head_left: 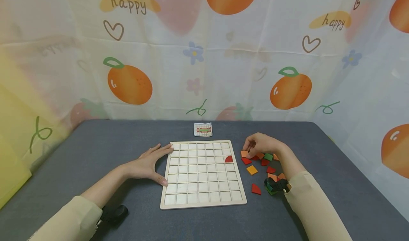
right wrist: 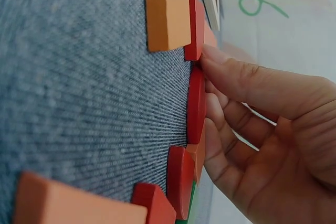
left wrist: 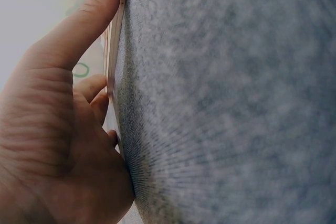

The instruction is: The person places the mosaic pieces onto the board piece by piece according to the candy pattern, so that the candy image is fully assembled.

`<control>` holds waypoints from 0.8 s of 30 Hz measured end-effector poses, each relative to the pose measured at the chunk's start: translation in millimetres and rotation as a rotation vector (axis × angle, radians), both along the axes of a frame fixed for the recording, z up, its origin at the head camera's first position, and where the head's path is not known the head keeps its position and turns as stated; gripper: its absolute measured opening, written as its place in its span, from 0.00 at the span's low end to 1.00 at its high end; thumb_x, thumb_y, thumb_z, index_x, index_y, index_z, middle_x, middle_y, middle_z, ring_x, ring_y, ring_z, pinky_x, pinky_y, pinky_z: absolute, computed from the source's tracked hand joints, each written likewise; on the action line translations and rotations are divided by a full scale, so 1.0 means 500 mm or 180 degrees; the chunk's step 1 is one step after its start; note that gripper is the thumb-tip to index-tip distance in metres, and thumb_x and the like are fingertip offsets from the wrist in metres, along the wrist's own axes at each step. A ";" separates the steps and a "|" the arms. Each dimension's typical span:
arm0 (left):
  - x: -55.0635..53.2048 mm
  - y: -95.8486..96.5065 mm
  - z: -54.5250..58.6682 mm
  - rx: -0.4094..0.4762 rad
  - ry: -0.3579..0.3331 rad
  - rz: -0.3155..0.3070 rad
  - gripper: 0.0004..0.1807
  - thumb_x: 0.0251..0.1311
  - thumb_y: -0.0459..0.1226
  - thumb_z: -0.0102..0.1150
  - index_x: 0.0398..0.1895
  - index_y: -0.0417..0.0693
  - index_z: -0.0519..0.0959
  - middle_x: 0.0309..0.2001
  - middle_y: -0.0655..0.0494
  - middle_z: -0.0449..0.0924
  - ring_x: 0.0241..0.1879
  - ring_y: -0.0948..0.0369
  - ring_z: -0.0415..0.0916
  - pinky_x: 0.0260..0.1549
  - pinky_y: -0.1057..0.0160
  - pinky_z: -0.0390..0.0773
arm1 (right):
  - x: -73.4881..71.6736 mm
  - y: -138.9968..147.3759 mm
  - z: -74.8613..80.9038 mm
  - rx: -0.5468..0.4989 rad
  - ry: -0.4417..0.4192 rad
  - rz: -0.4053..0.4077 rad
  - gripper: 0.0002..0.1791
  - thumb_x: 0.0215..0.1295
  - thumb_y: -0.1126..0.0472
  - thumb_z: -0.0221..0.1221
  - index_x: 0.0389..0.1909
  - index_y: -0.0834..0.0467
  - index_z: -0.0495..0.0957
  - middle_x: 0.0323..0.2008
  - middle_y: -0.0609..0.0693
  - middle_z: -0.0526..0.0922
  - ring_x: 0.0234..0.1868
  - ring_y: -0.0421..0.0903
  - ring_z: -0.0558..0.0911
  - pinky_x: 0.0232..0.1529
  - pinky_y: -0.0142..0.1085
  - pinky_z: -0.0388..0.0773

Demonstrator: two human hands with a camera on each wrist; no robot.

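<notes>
A pale wooden grid board point(head_left: 204, 204) lies on the dark table. One red quarter-round tile point(head_left: 229, 159) sits in a cell near its right side. My left hand point(head_left: 145, 165) spreads along the board's left edge, thumb low and fingers high, touching the frame. Right of the board, my right hand point(head_left: 260, 144) reaches into loose tiles and pinches an orange square tile point(head_left: 244, 154) between thumb and fingers. In the right wrist view, the thumb tip is beside a red tile point(right wrist: 195, 27); the orange tile is mostly hidden behind it.
Below the right hand lie a yellow-orange square point(head_left: 252, 170) and a red quarter-round piece point(head_left: 256, 189). Several red, orange and green tiles point(head_left: 268, 157) are scattered beside the right wrist. A small pattern card point(head_left: 203, 129) lies beyond the board. A printed curtain point(head_left: 198, 91) hangs behind the table.
</notes>
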State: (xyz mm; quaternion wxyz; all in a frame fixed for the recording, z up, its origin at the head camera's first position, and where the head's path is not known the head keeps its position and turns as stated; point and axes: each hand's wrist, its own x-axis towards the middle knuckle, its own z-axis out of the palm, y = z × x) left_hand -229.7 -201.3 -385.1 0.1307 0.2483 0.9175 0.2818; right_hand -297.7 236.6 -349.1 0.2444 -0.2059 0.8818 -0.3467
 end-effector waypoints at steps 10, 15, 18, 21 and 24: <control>0.001 0.001 0.003 -0.0005 0.0036 -0.0031 0.64 0.38 0.58 0.77 0.79 0.51 0.53 0.81 0.49 0.44 0.79 0.35 0.33 0.65 0.22 0.42 | 0.001 -0.005 0.004 0.0058 0.0189 -0.0074 0.08 0.59 0.67 0.67 0.39 0.64 0.81 0.37 0.56 0.84 0.33 0.45 0.81 0.37 0.37 0.80; -0.001 0.000 0.000 -0.0015 0.0026 -0.0006 0.64 0.38 0.59 0.77 0.79 0.51 0.53 0.81 0.49 0.43 0.79 0.36 0.33 0.65 0.22 0.42 | 0.001 -0.007 0.004 0.0006 0.0136 -0.0073 0.11 0.59 0.69 0.66 0.43 0.64 0.81 0.37 0.57 0.84 0.35 0.44 0.82 0.38 0.36 0.81; -0.001 0.001 -0.001 -0.0036 0.0034 0.0006 0.64 0.38 0.59 0.77 0.79 0.51 0.53 0.81 0.50 0.44 0.79 0.36 0.33 0.66 0.22 0.43 | 0.000 -0.007 0.004 -0.0059 0.0069 -0.0086 0.10 0.62 0.69 0.64 0.44 0.64 0.81 0.38 0.56 0.84 0.36 0.44 0.82 0.41 0.36 0.82; 0.000 0.000 -0.001 -0.0036 0.0051 -0.0006 0.64 0.38 0.59 0.77 0.78 0.52 0.54 0.81 0.49 0.44 0.79 0.36 0.34 0.65 0.22 0.43 | 0.000 -0.007 0.005 -0.0147 0.0025 -0.0040 0.10 0.65 0.69 0.60 0.45 0.65 0.81 0.39 0.57 0.84 0.38 0.45 0.82 0.43 0.37 0.82; 0.002 0.000 0.001 -0.0015 0.0059 -0.0025 0.64 0.38 0.58 0.77 0.78 0.51 0.54 0.81 0.49 0.44 0.79 0.35 0.34 0.65 0.22 0.43 | 0.000 -0.006 0.010 -0.0205 0.0021 -0.0007 0.10 0.66 0.68 0.59 0.46 0.66 0.81 0.40 0.58 0.85 0.39 0.45 0.83 0.45 0.37 0.82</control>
